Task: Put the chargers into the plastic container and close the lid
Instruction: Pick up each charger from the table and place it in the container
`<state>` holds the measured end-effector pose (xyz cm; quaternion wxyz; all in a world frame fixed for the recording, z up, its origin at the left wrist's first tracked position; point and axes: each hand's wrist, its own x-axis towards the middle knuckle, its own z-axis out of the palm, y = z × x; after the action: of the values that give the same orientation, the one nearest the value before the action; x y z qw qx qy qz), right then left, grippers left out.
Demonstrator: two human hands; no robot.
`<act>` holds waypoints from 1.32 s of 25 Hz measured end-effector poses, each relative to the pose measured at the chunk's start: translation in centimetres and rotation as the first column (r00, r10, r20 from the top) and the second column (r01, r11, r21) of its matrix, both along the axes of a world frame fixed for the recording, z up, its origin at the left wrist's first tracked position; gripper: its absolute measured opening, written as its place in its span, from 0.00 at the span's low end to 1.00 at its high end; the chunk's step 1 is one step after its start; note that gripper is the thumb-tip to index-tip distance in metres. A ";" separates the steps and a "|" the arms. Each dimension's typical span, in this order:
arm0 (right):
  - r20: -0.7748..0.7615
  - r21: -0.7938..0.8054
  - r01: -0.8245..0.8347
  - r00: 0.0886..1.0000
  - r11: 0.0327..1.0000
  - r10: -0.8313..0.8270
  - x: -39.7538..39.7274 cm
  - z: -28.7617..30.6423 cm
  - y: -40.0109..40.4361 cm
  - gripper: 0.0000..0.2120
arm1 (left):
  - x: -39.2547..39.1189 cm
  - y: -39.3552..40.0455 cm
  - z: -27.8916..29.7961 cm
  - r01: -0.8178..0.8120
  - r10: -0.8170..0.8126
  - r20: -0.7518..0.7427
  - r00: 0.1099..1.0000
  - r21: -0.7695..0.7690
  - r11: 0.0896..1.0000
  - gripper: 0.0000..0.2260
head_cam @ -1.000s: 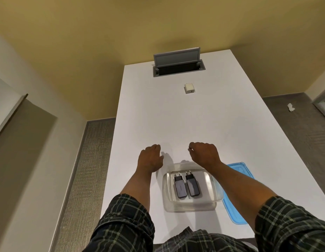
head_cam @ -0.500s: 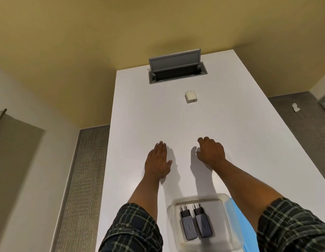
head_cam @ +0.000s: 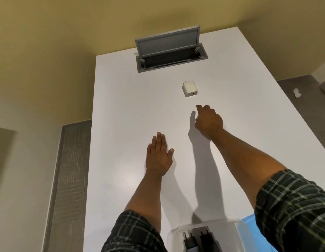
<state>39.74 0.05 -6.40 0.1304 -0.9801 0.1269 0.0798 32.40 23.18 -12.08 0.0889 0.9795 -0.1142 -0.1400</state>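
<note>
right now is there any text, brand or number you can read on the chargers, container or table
None is readable.
White charger: only a port slot shows, no print.
Dark chargers in the container: cut off by the frame edge, no legible marking.
Table socket box: no lettering visible.

The surface [head_cam: 121, 106] is white, smooth and faintly glossy, with a soft sheen near the left forearm. The white charger [head_cam: 190, 88] looks like smooth matt plastic. The cable hatch [head_cam: 169, 50] set into the surface has a grey matt finish, metal or plastic, hard to tell which. The plastic container [head_cam: 240, 228] is clear and slightly frosted; the dark chargers [head_cam: 200, 239] inside look like smooth plastic. The lid [head_cam: 249, 220] is blue translucent plastic. The sleeves [head_cam: 294, 206] are woven plaid cloth. The floor [head_cam: 70, 170] looks like rough grey carpet.
</note>
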 end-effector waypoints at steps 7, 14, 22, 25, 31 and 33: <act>-0.012 -0.012 -0.023 1.000 1.000 0.023 5.9 -1.3 0.9 0.34 | 1.2 -1.3 -1.9 -0.117 0.125 0.213 0.969 -0.051 0.992 0.27; -0.076 -0.027 -0.016 0.997 1.000 0.014 11.4 -2.2 1.4 0.45 | 3.8 -1.4 -2.2 -0.149 0.173 0.254 0.952 -0.111 0.983 0.31; -0.125 0.107 -0.048 0.990 0.993 0.062 14.6 -2.8 -1.4 0.53 | 5.2 -1.6 -2.7 -0.164 0.190 0.278 0.942 -0.114 0.980 0.31; -0.072 0.160 -0.025 0.997 0.987 0.037 14.2 -2.5 -1.3 0.41 | 5.2 -1.7 -2.6 -0.162 0.185 0.265 0.946 -0.109 0.981 0.31; 0.155 0.015 -0.014 0.988 1.000 0.012 10.4 -2.4 0.0 0.09 | 4.9 -1.4 -2.4 -0.133 0.150 0.243 0.958 -0.085 0.987 0.30; 0.130 0.055 0.013 0.991 0.998 -0.020 8.9 -1.8 0.3 0.10 | 4.6 -1.3 -2.0 -0.117 0.128 0.228 0.965 -0.062 0.991 0.29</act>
<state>48.62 0.40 -8.24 0.1657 -0.9782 0.1242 0.0181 36.98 21.87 -14.04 0.1069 0.9919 -0.0661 -0.0166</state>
